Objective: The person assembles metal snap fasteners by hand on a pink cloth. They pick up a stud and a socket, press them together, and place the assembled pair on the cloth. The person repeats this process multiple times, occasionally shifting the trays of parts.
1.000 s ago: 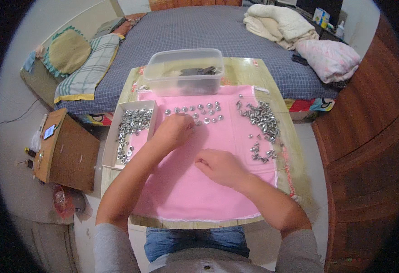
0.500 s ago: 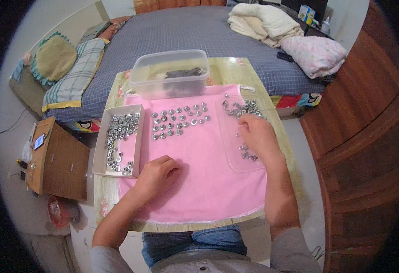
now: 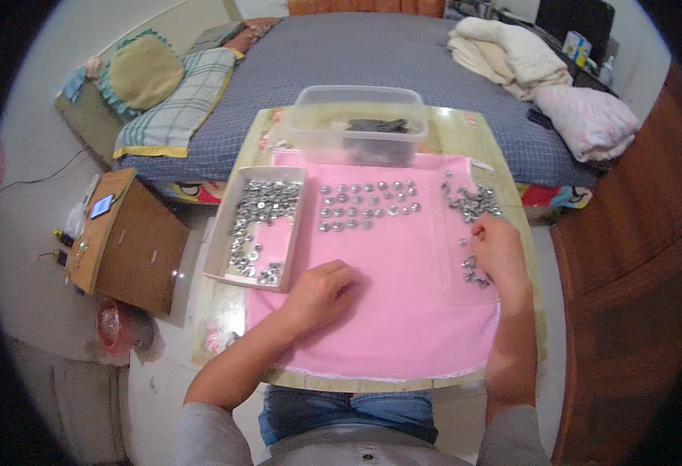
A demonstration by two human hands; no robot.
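Note:
My right hand (image 3: 498,245) is over the shallow clear tray (image 3: 454,291) at the right, its fingers pinched together at the near edge of a pile of small metal screws (image 3: 473,203). Whatever is between the fingertips is too small to make out. A few more screws (image 3: 473,273) lie beside the hand, nearer to me. My left hand (image 3: 325,295) rests curled on the pink cloth (image 3: 403,326), its palm side hidden. Several small round metal pieces (image 3: 367,199) stand in rows on the cloth. Left of them, a white box (image 3: 300,233) holds many metal nuts (image 3: 259,206).
A clear plastic tub (image 3: 356,151) with dark contents stands at the table's far edge. Beyond the table (image 3: 465,140) is a bed (image 3: 356,54) with bedding. A wooden cabinet (image 3: 135,241) stands at the left, a red bin (image 3: 116,326) below it, and brown wooden furniture (image 3: 628,272) at the right.
The whole view has shifted, so the table appears farther right. My right fingers are drawn closer together at the screws. The left hand stays curled on the cloth.

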